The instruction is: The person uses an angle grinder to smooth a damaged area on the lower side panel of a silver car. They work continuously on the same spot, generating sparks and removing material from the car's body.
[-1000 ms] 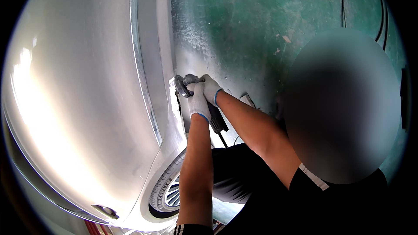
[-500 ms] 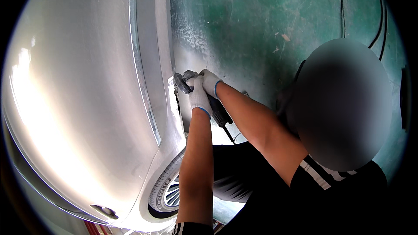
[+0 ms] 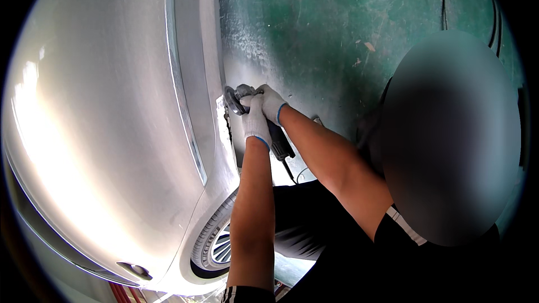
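Note:
Both hands, in pale knit gloves with blue cuffs, are closed on a black angle grinder (image 3: 280,145). My left hand (image 3: 256,120) wraps the tool's body. Beside it, farther up and to the right, my right hand (image 3: 271,104) grips near the grinder's head; its fingertips are partly hidden. The dark disc (image 3: 231,101) faces the lower sill of a silver car (image 3: 118,106), close to a bright, ragged-edged patch (image 3: 221,116). Whether the disc touches the metal I cannot tell. From the tool's rear end a black cord (image 3: 288,171) runs toward my knee.
A car wheel (image 3: 216,241) stands just left of my left forearm. The green floor (image 3: 314,33) carries pale dust along the sill. Black cables (image 3: 443,0) lie at the far right. A large blurred oval (image 3: 449,140) hides what is at right.
The grinder and both hands have shifted slightly away from me along the sill, with the disc still beside the bright patch. The grip looks the same. The blurred oval has grown.

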`<state>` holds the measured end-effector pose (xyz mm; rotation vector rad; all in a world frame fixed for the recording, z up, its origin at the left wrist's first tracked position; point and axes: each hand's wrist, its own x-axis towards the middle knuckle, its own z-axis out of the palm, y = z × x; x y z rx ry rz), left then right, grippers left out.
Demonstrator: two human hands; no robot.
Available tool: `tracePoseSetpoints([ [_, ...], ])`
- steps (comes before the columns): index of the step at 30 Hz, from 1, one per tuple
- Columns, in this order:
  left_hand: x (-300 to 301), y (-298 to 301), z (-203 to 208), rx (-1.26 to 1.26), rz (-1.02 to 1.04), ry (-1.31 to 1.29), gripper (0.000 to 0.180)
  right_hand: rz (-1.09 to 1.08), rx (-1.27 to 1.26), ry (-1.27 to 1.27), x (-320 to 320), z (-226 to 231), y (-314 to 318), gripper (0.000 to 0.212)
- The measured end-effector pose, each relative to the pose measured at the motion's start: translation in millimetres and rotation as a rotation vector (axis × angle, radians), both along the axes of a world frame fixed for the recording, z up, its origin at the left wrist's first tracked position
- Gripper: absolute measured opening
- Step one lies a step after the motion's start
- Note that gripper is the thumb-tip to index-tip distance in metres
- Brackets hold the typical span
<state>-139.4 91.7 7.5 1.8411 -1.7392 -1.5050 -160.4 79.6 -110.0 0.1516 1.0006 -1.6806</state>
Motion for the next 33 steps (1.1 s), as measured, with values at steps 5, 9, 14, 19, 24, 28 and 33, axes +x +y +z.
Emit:
tracePoseSetpoints([
  [5,39.4,-22.2,-29.4,0.236,0.235,0.142,0.033,0.281,0.095,0.27,25.4,-15.1,-8.9,0.074],
  [9,36.3,-8.9,-13.0,0.043,0.073,-0.073,0.039,0.064,0.075,0.033,42.0,-10.4,-6.0,0.077],
  [14,35.2,-13.3,0.8,-0.025,-0.071,-0.095,0.046,-0.16,-0.075,-0.135,44.8,12.5,-1.9,0.077],
  [19,37.3,-10.5,-4.0,0.046,-0.022,-0.037,0.052,-0.005,0.011,0.012,38.2,0.4,-2.6,0.081],
  [24,34.3,-9.4,-2.3,0.001,-0.029,-0.046,0.053,-0.064,0.013,-0.01,35.9,8.5,-0.1,0.079],
  [28,31.1,0.2,-0.7,0.049,0.032,0.027,0.054,0.025,0.08,0.058,28.3,10.8,8.1,0.075],
  [33,34.0,-9.6,-10.5,0.102,0.05,0.024,0.045,0.033,0.112,0.125,18.5,17.0,16.3,0.075],
])
